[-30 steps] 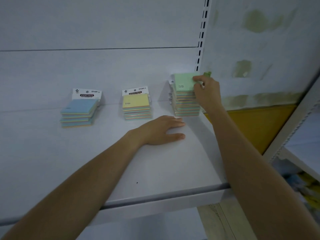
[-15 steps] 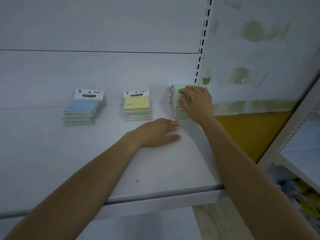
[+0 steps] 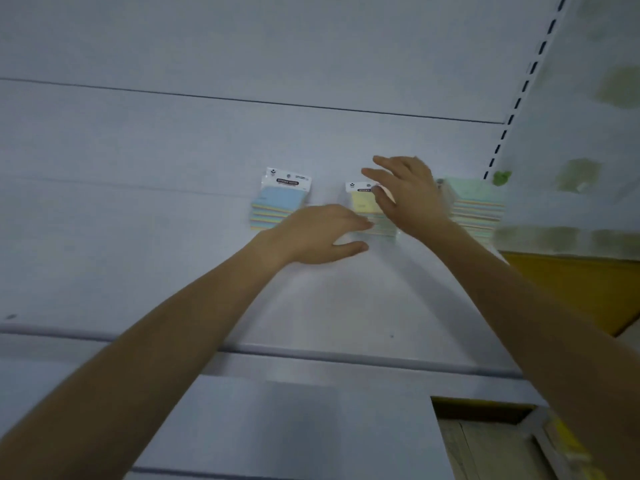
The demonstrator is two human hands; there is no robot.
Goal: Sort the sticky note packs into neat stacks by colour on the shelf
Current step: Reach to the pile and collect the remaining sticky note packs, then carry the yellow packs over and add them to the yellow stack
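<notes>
Three stacks of sticky note packs stand along the back of the white shelf (image 3: 346, 306). The blue-topped stack (image 3: 277, 204) is on the left, the yellow-topped stack (image 3: 363, 206) in the middle, the green-topped stack (image 3: 476, 206) on the right. My right hand (image 3: 407, 194) hovers over the right side of the yellow stack with fingers spread and holds nothing. My left hand (image 3: 318, 233) lies flat on the shelf, its fingertips at the yellow stack's front left edge. The hands hide part of the yellow stack.
A slotted shelf upright (image 3: 519, 95) runs up behind the green stack, with a stained wall (image 3: 588, 133) to its right. A yellow panel (image 3: 571, 289) lies below the wall. The shelf's front lip (image 3: 311, 355) crosses the view, with more shelving at the lower right.
My right hand left the green stack and moved left over the yellow stack, fingers spread. My left hand slid forward to the yellow stack's front. The camera swung left.
</notes>
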